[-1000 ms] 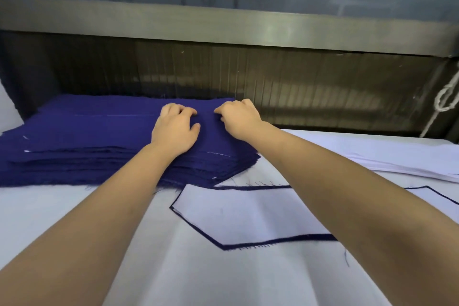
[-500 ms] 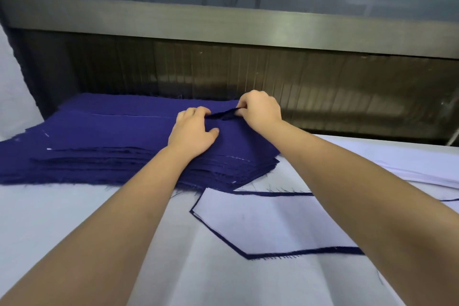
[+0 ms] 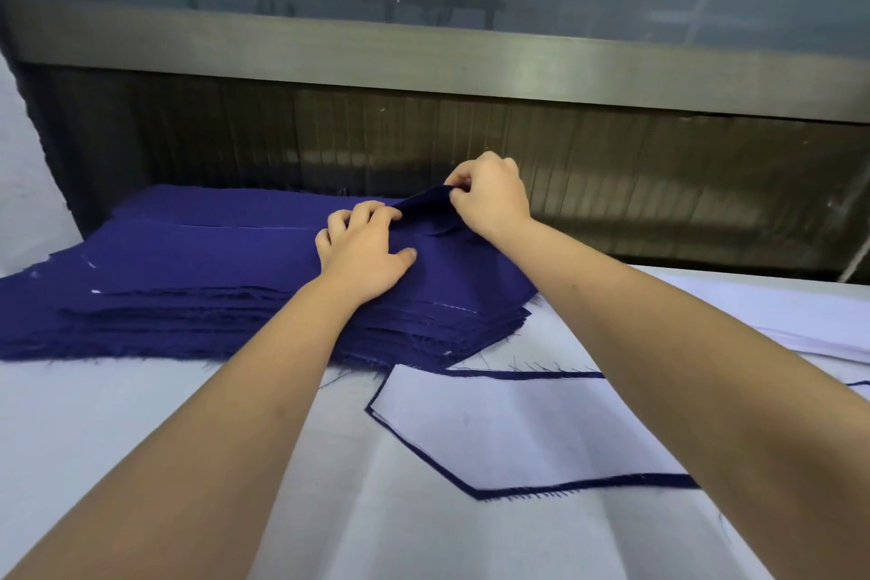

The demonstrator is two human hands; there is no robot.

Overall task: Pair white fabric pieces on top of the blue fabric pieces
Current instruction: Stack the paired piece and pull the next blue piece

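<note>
Head view

1. Blue stock: a stack of blue fabric pieces (image 3: 197, 278) lies on the white-covered table (image 3: 117, 414), at the far left of the work area, against a dark slatted panel (image 3: 235, 141). A metal rail (image 3: 423, 57) runs above the panel.

2. Right hand (image 3: 492, 198): positioned over the far right corner of the stack. Fingers and thumb are closed in a pinch on the corner of the top blue piece (image 3: 430, 207). That corner is raised off the layers below; the rest of the piece lies flat on the stack.

3. Left hand (image 3: 365, 250): palm down on the stack, just beside the right hand. The thumb lies flat on the cloth. The fingers are bent, with the tips at the foot of the raised corner. Whether the tips nip any cloth or only press on it cannot be determined.

4. Finished pair: a white fabric piece (image 3: 518, 429) lies flat on a blue fabric piece (image 3: 541, 487) on the table, in front of the stack and partly under the right forearm. Only a narrow blue border shows around the white.

5. White stock: a pile of white fabric pieces (image 3: 800, 320) lies at the right edge of the table, well apart from both hands
</note>
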